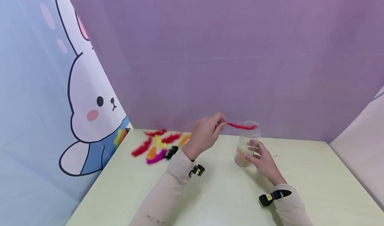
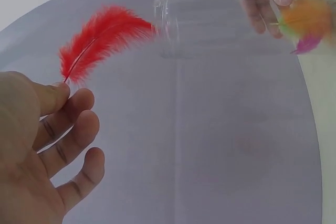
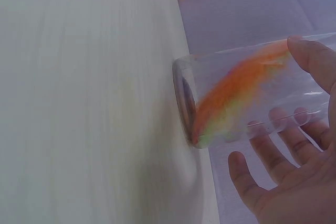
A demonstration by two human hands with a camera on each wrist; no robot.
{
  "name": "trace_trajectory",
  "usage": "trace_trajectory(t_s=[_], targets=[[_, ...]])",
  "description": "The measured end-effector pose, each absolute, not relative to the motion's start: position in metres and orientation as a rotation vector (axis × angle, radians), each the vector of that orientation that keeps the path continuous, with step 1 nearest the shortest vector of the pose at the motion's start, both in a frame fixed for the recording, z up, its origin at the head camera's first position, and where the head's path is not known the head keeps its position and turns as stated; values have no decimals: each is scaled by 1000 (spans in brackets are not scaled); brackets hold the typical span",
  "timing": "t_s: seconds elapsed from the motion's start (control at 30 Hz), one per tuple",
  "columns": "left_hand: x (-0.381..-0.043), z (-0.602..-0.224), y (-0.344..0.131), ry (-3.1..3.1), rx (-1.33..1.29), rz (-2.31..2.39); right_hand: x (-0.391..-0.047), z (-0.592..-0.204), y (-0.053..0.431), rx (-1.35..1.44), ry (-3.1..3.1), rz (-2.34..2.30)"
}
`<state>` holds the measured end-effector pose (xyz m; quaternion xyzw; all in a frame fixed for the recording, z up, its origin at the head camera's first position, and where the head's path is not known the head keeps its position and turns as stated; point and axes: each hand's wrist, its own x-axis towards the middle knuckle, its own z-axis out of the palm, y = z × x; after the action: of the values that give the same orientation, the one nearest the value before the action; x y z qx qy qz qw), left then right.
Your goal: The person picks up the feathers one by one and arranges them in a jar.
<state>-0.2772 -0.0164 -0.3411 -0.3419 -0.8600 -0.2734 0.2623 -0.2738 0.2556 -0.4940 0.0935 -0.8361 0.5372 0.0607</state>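
Note:
My left hand [image 1: 207,134] pinches a fluffy red feather [image 2: 102,38] by its quill end, between thumb and index finger. The feather's far tip reaches the mouth of a clear jar [image 2: 210,27]. Around the jar's side, the thumb and fingers of my right hand [image 1: 265,162] hold it roughly upright at the table. Inside, low in the jar, lie an orange feather [image 3: 228,90], some green fluff [image 2: 287,29] and a magenta feather [image 2: 308,43]. The right wrist view shows the jar's base close to the tabletop; contact is hard to tell.
On the left of the pale table [image 1: 219,192] lies a loose group of several feathers, among them a red feather [image 1: 142,147], a purple feather [image 1: 156,157] and a dark green feather [image 1: 171,152]. A purple cloth [image 1: 225,62] hangs behind the table.

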Motion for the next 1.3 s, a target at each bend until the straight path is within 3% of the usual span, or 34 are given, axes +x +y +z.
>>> trace_trajectory(t_s=[1.3], targets=[[-298, -343, 31, -2449, -844, -358, -271, -486, 256, 256, -2571, 1623]])
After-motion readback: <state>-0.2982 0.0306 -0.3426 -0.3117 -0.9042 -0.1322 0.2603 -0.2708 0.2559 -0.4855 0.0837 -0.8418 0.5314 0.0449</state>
